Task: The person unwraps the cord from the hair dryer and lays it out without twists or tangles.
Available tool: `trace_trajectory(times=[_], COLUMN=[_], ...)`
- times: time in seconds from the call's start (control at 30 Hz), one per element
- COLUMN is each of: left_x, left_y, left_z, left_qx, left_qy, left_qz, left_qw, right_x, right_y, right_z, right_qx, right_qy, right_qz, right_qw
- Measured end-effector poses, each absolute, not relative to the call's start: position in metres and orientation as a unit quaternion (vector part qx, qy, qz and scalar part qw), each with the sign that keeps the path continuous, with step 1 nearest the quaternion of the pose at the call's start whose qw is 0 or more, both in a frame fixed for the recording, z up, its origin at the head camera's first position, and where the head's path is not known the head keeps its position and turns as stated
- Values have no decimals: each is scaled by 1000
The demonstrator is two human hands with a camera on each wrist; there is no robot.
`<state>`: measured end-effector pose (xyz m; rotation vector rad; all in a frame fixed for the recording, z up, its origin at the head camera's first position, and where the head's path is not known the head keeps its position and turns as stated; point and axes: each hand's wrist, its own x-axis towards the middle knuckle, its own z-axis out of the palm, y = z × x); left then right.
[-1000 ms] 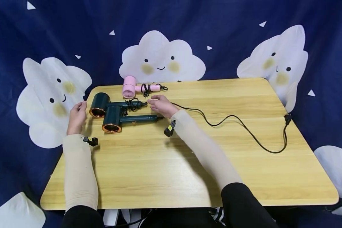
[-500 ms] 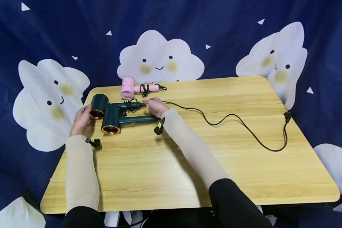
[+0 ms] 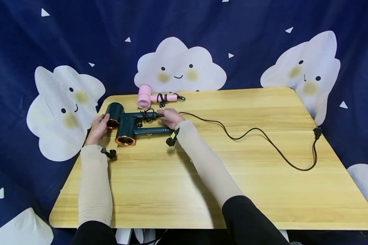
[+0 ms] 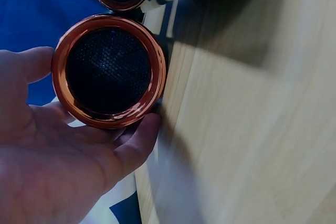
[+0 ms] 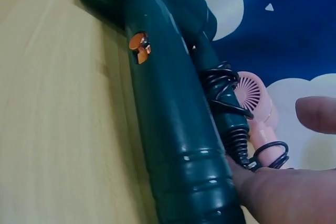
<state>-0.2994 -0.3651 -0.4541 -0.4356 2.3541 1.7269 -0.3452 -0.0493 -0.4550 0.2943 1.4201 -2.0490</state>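
Observation:
Two dark green hair dryers with copper rims lie on the table, handles pointing right. My left hand (image 3: 98, 128) holds the barrel of the rear green hair dryer (image 3: 114, 109); in the left wrist view its thumb and fingers curve around the copper ring (image 4: 59, 85). My right hand (image 3: 172, 118) is at the end of that dryer's handle, where a black cord (image 5: 223, 80) is wound. In the right wrist view a lower digit touches the cord sleeve (image 5: 237, 142), while another digit stands apart from it. The front green hair dryer (image 3: 126, 126) lies nearer me, its handle partly under my right wrist.
A pink hair dryer (image 3: 144, 96) with its cord wrapped lies behind the green ones. One long black cord (image 3: 242, 139) snakes rightward across the wooden table (image 3: 159, 190) to a plug (image 3: 317, 132) near the right edge. A blue cloud-patterned curtain (image 3: 248, 20) hangs behind.
My left hand has moved from beside the rear green hair dryer to take hold of its barrel. My right hand has come left and down to that dryer's handle end. The head view has shifted slightly.

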Motion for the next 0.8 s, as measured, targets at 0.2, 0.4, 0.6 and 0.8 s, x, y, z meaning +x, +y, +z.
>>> trace_trajectory(times=[0.2, 0.4, 0.6, 0.8], left_x=[-298, -296, -294, -289], left_y=[-363, -364, -364, -359], left_z=[-455, -451, -437, -422], left_qx=[-145, -157, -164, -164], left_qy=[808, 810, 801, 773], left_qz=[565, 562, 574, 612], left_qw=[80, 63, 41, 28], right_x=[-339, -334, -332, -328], right_y=[-51, -53, -57, -58], right_z=[-459, -453, -440, -426], right_qx=[100, 78, 58, 34], right_qy=[529, 540, 570, 603], right_qz=[-785, -783, -777, -766], right_qw=[308, 300, 259, 217])
